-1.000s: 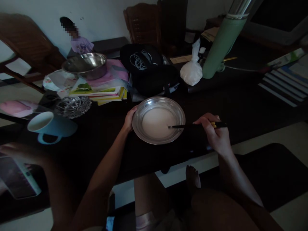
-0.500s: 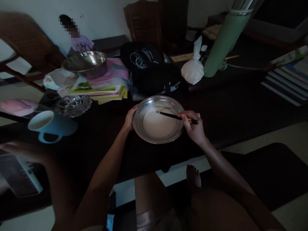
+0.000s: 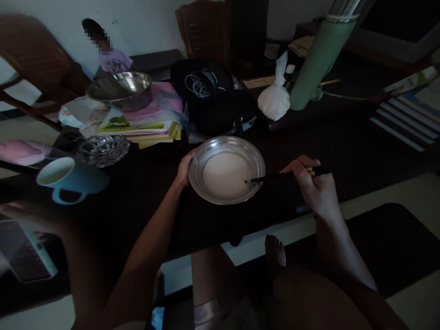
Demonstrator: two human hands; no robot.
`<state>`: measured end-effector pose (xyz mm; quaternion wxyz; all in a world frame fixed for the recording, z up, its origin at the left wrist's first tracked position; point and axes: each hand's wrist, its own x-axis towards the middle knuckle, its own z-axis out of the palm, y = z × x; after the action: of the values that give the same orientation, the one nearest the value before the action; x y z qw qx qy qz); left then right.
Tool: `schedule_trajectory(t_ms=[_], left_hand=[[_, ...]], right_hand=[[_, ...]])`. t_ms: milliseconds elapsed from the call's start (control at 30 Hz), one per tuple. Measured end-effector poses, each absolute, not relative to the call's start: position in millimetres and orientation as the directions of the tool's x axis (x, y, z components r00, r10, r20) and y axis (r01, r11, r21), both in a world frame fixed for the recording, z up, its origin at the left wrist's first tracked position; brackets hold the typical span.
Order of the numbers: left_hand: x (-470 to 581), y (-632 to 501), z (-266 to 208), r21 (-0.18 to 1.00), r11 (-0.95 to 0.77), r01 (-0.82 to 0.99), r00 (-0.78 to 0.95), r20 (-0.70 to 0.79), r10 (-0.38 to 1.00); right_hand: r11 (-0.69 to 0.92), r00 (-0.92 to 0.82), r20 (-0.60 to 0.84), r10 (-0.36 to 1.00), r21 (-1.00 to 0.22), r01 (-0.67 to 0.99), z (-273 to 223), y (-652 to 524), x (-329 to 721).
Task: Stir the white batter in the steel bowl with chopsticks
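A shiny metal bowl [image 3: 255,151] stands on the dark table near its front edge, with a pale, whitish liquid [image 3: 225,175] in its bottom. My left hand [image 3: 186,168] grips the bowl's left rim, its fingers partly hidden behind the wall. Dark chopsticks [image 3: 271,178] with gold bands are held in my closed right hand [image 3: 314,181], to the right of the bowl and apart from it. Their tips reach over the right rim to the edge of the liquid. How deep the tips sit is hard to tell.
Behind the bowl lie a black case [image 3: 220,107] and a knotted bag of white powder [image 3: 274,101]; a green flask [image 3: 318,64] stands beside it. At left are a blue mug [image 3: 77,180], a glass dish [image 3: 105,150] and another metal bowl [image 3: 120,94]. Another person's hand [image 3: 34,217] holds a phone.
My right hand has moved right, away from the rim, drawing the chopstick tips from the bowl's middle to its right side. My left hand stays on the rim.
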<state>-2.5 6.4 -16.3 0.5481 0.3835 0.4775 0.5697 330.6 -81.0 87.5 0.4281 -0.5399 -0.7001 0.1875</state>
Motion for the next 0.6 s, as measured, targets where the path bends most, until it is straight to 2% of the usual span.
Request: schedule_trajectory(t_ms=[133,300,600], left_hand=[[-4,7,-18,0.968,0.049,-0.247,-0.105,-0.077,0.991],[-2,7,-18,0.962,0.037,-0.27,-0.111,-0.069,0.991],[-2,7,-17,0.965,0.047,-0.26,-0.109,-0.078,0.991]], right_hand=[[0.346,-0.132,0.323,0.937,-0.813,0.468,79,-79,322],[0.4,-0.174,0.36,0.917,-0.832,0.384,50,-70,297],[0.491,-0.144,0.495,0.857,-0.699,0.519,34,-53,286]])
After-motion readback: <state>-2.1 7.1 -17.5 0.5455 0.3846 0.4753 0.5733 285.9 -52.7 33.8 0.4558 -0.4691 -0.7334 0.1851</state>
